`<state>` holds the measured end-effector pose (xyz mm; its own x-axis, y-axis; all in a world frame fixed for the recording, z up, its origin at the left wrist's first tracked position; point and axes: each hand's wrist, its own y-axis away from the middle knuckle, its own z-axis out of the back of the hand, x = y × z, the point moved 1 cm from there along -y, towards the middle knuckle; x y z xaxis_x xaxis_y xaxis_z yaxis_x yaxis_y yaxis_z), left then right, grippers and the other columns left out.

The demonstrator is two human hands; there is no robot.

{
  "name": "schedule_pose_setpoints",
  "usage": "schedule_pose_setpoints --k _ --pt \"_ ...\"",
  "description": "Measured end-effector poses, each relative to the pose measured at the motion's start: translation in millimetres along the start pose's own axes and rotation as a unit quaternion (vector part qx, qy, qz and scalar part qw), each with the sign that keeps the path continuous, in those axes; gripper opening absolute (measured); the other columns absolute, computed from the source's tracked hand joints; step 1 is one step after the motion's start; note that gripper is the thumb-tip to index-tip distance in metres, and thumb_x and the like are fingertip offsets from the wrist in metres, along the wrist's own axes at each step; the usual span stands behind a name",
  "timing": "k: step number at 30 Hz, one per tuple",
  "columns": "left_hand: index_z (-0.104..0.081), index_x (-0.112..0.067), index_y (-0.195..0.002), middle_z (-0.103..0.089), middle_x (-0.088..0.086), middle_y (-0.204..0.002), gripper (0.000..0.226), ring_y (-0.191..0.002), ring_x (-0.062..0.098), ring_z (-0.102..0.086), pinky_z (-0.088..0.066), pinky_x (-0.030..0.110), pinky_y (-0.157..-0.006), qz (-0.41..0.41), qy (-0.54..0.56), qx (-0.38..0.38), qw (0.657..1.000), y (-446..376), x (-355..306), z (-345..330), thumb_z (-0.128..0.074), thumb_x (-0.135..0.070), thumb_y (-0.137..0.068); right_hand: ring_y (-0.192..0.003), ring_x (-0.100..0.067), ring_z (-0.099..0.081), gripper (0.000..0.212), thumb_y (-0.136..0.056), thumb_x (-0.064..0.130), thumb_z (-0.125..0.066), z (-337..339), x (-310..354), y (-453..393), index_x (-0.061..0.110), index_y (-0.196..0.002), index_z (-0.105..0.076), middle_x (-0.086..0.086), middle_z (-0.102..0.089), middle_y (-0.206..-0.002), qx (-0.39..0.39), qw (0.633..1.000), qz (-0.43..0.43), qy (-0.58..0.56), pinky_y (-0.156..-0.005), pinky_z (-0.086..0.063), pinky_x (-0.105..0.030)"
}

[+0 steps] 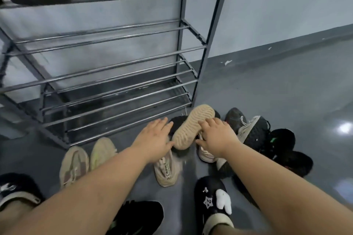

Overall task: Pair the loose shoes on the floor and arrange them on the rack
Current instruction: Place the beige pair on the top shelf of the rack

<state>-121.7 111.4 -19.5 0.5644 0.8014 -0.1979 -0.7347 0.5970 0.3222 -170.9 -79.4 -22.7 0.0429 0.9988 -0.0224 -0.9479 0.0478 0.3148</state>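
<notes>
My right hand (217, 137) grips the upturned shoe (193, 126) at twelve o'clock; left hand (154, 137) flat-fingered beside. Looks light, soft; I'd hold midsole.

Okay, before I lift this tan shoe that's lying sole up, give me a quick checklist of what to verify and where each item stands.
1. Right hand grips the sole-up tan shoe: ok, fingers curl over its edge.
2. Left hand supports it: not ok, lying flat beside the toe end.
3. Matching shoe located: cannot tell; the tan shoe with lettering looks similar.
4. Rack lower shelves free: ok, bare bars.
5. Path to rack: ok, nothing between.
</notes>
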Motion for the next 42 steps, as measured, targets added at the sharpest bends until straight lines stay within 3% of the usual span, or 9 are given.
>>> schedule_pose_setpoints --k 4,11,18,23,28,33,36,38,42 --pt "-0.005 -0.016 -0.152 -0.003 0.005 -0.160 0.066 -0.147 0.020 -0.004 -0.002 0.031 -0.119 0.013 0.010 0.019 1.000 -34.6 0.0 -4.4 -0.032 -0.045 -0.098 -0.137 -0.029 -0.029 0.065 -0.093 0.051 -0.040 -14.9 -15.9 -29.9 0.017 -0.147 -0.025 -0.008 -0.033 -0.148 0.025 1.000 -0.003 0.000 -0.110 -0.031 -0.044" --pt "-0.023 -0.012 -0.148 -0.022 0.010 -0.156 0.064 -0.145 0.025 -0.014 -0.010 0.034 -0.118 0.116 0.081 0.091 0.986 -78.8 23.2 -59.9 -0.031 -0.050 -0.097 -0.141 -0.028 -0.022 0.068 -0.095 0.047 -0.041 -59.7 -13.0 -83.6 0.022 -0.152 -0.013 -0.005 -0.021 -0.156 0.068 0.997 0.023 -0.034 -0.110 -0.028 -0.043" --pt "-0.039 -0.011 -0.139 -0.039 0.010 -0.147 0.058 -0.138 0.029 -0.026 -0.022 0.038 -0.114 0.142 0.151 0.112 0.972 -118.4 31.3 -112.4 -0.036 -0.050 -0.095 -0.148 -0.027 0.000 0.071 -0.095 0.050 -0.041 -84.8 -18.2 -128.9 0.025 -0.152 -0.007 -0.003 0.001 -0.161 0.085 0.994 0.069 -0.005 -0.118 -0.010 -0.044" --pt "-0.036 -0.023 -0.141 -0.029 0.009 -0.151 0.063 -0.140 0.030 -0.018 -0.018 0.041 -0.112 0.175 0.148 0.148 0.962 -141.1 31.7 -134.2 -0.034 -0.061 -0.091 -0.148 -0.024 0.007 0.064 -0.098 0.047 -0.035 -88.0 -24.6 -161.0 0.026 -0.152 -0.008 -0.001 -0.002 -0.161 0.098 0.989 0.102 0.036 -0.119 0.001 -0.045" --pt "-0.043 -0.020 -0.134 -0.023 0.005 -0.151 0.050 -0.140 0.027 -0.017 -0.016 0.040 -0.116 0.197 0.258 0.097 0.941 -145.5 23.7 -140.5 -0.041 -0.050 -0.093 -0.142 -0.033 -0.016 0.074 -0.090 0.061 -0.038 -83.8 -26.0 -175.6 0.024 -0.151 -0.016 -0.007 -0.026 -0.151 0.083 0.979 0.129 0.136 -0.118 0.001 -0.050" --pt "-0.043 -0.014 -0.125 -0.056 0.004 -0.121 0.035 -0.109 0.019 -0.052 -0.042 0.032 -0.094 0.188 0.456 0.046 0.869 -134.0 21.1 -116.7 -0.047 -0.033 -0.096 -0.132 -0.031 -0.030 0.082 -0.079 0.076 -0.038 -52.7 -30.3 -174.5 0.021 -0.140 -0.037 -0.009 -0.037 -0.140 0.064 0.979 0.117 0.155 -0.116 -0.013 -0.046" --pt "-0.042 -0.017 -0.127 -0.054 -0.002 -0.112 0.037 -0.103 0.016 -0.052 -0.042 0.029 -0.087 0.169 0.413 -0.014 0.895 -110.2 47.5 -87.0 -0.051 -0.031 -0.094 -0.123 -0.031 -0.043 0.076 -0.078 0.073 -0.045 -36.7 -6.6 -163.2 0.013 -0.125 -0.043 -0.010 -0.050 -0.130 0.047 0.991 0.108 0.071 -0.107 -0.026 -0.040" --pt "-0.043 -0.018 -0.128 -0.055 0.000 -0.117 0.040 -0.108 0.017 -0.053 -0.043 0.031 -0.093 0.155 0.394 -0.051 0.904 -83.5 73.2 -71.3 -0.056 -0.028 -0.091 -0.116 -0.031 -0.050 0.070 -0.079 0.070 -0.049 -25.3 22.4 -152.4 0.011 -0.117 -0.044 -0.011 -0.056 -0.124 0.030 0.993 0.113 0.013 -0.096 -0.034 -0.037" --pt "-0.042 -0.017 -0.133 -0.055 0.003 -0.125 0.049 -0.115 0.018 -0.052 -0.041 0.028 -0.098 0.165 0.367 -0.046 0.914 -15.1 111.8 -53.0 -0.062 -0.025 -0.089 -0.111 -0.029 -0.053 0.066 -0.079 0.068 -0.050 -12.2 81.8 -121.5 0.012 -0.113 -0.045 -0.009 -0.058 -0.120 0.001 0.988 0.153 -0.020 -0.088 -0.037 -0.037"
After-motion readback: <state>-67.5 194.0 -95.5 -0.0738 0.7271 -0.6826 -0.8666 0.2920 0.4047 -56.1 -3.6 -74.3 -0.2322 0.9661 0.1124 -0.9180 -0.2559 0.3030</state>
